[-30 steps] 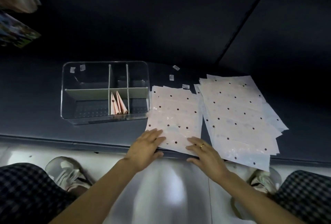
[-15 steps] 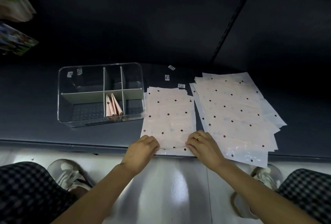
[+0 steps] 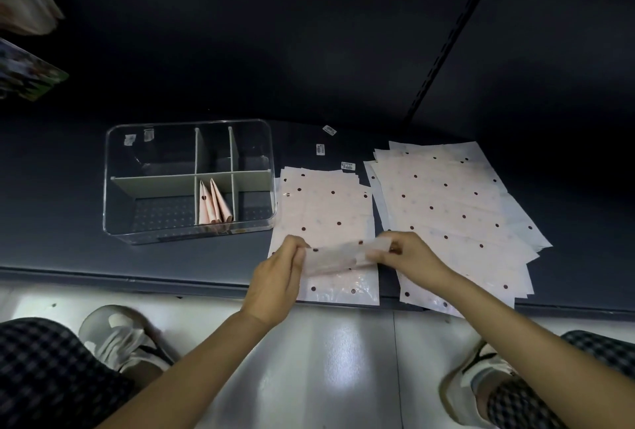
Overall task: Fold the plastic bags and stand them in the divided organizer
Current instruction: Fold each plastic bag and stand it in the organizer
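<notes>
Two stacks of dotted plastic bags lie on the dark tabletop (image 3: 68,250): the larger stack (image 3: 457,219) at right, the smaller stack (image 3: 326,208) beside the clear organizer (image 3: 151,184). Both hands, left (image 3: 278,277) and right (image 3: 409,257), pinch the lifted near edge of the top bag (image 3: 338,255), blurred. Two folded bags (image 3: 214,203) stand in the organizer's middle front compartment.

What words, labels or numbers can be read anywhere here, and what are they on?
None can be read.
Three small white barcode-like stickers on the dark shelf surface: print too small.
Two pale stickers on the clear plastic divided organizer: blurred.
Pink dotted plastic bags: dots only, no text.
</notes>
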